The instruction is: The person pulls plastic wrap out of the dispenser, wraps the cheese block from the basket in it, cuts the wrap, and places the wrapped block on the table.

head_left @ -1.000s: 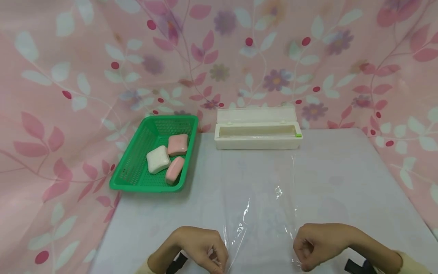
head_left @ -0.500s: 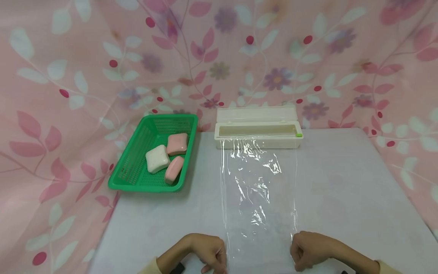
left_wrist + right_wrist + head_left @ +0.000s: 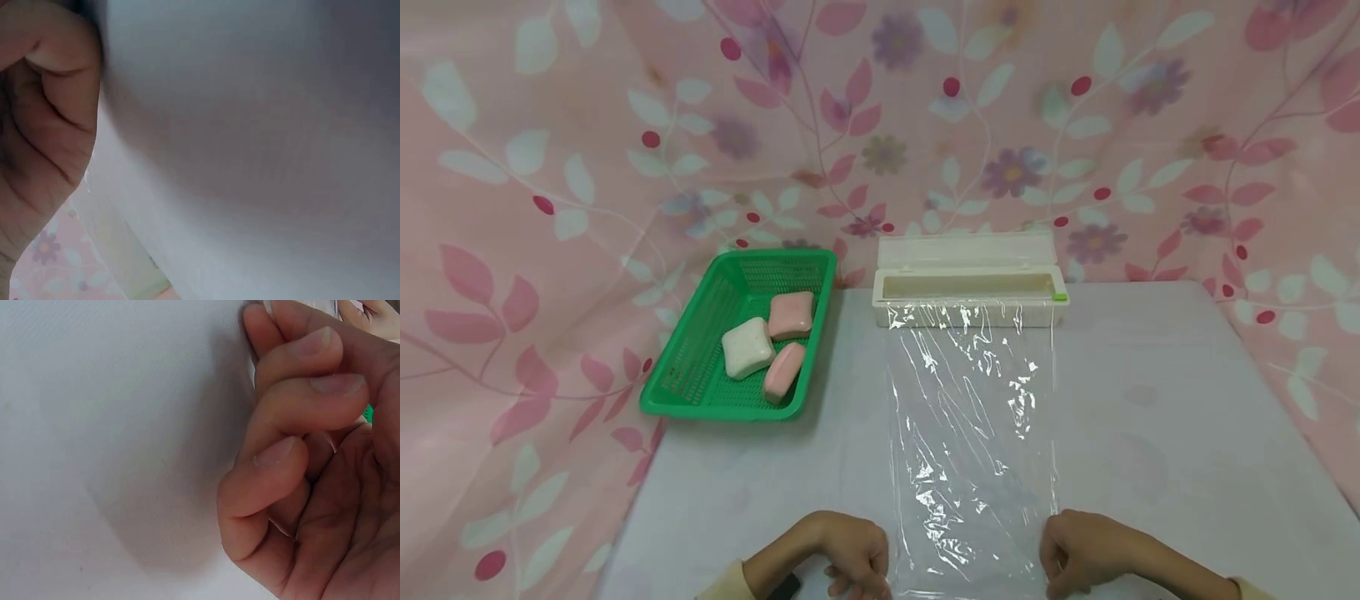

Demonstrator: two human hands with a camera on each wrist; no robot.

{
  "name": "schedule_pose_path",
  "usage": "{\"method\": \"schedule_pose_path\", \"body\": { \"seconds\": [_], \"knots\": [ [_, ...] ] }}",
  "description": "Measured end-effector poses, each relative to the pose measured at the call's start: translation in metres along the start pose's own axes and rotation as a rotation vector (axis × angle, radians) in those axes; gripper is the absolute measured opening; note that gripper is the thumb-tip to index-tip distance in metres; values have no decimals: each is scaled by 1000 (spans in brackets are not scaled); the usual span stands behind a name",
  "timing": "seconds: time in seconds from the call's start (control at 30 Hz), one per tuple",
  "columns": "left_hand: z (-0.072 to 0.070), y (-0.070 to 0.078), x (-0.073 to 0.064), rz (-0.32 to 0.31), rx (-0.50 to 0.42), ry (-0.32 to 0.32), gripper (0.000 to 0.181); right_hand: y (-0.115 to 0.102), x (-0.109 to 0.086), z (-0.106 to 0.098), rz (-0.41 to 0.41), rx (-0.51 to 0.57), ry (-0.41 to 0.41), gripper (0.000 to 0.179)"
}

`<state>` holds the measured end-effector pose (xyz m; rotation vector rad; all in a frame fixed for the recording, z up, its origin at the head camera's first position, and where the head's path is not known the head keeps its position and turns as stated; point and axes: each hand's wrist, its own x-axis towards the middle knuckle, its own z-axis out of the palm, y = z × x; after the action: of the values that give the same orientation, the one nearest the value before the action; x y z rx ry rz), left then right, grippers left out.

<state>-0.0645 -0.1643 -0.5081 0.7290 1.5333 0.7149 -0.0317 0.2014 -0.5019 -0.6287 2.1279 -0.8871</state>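
Observation:
A long sheet of clear plastic wrap runs from the front of a white dispenser box down to the near side of the table, shiny with creases. At its near left corner my left hand pinches the film's edge; its fingertips are partly hidden. My right hand pinches the near right corner between thumb and index finger, other fingers curled. The left wrist view shows part of the left hand at the frame's edge. In the right wrist view the right hand is close to the white surface.
A green basket at the left holds a white soap bar and two pink soap bars. The box's lid stands raised at the back. A floral pink cloth hangs behind the white table.
The plastic wrap has gone from loose and sagging to lying flatter, its far end now showing over the box's front. Both hands shifted slightly, keeping their places at the film's near corners.

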Motion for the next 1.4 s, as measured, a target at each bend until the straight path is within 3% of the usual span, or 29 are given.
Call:
{"method": "schedule_pose_path", "body": {
  "seconds": [0.17,0.37,0.43,0.53,0.6,0.67,0.77,0.83,0.9,1.0,1.07,1.17,1.4],
  "knots": [
    [-4,3,-3,-48,126,15,38,2,1,-1,-18,-10,11,23],
    [-13,11,-7,-85,271,-27,33,11,6,-4,-122,61,-23,20],
    [-23,16,-13,-77,313,-43,29,13,7,-6,-171,71,-36,19],
    [-45,23,-28,-5,347,-27,22,16,9,-8,-220,84,-54,19],
    [-63,29,-44,70,375,54,19,17,10,-9,-219,105,-70,19],
    [-84,36,-64,140,399,174,15,17,11,-10,-198,153,-91,19],
    [-113,47,-100,166,426,400,11,17,12,-10,-171,201,-115,18],
    [-131,52,-122,126,475,552,9,16,13,-10,-164,223,-126,17],
    [-146,55,-143,40,504,679,13,15,13,-10,-158,219,-128,17],
    [-167,53,-165,-104,543,780,44,15,12,-10,-150,236,-132,17],
    [-179,47,-172,-187,529,790,68,15,12,-9,-149,240,-131,18],
    [-192,34,-171,-276,518,758,91,16,11,-9,-145,254,-135,18],
    [-202,15,-160,-348,386,627,102,18,12,-8,-141,269,-142,19]
  ]
}}
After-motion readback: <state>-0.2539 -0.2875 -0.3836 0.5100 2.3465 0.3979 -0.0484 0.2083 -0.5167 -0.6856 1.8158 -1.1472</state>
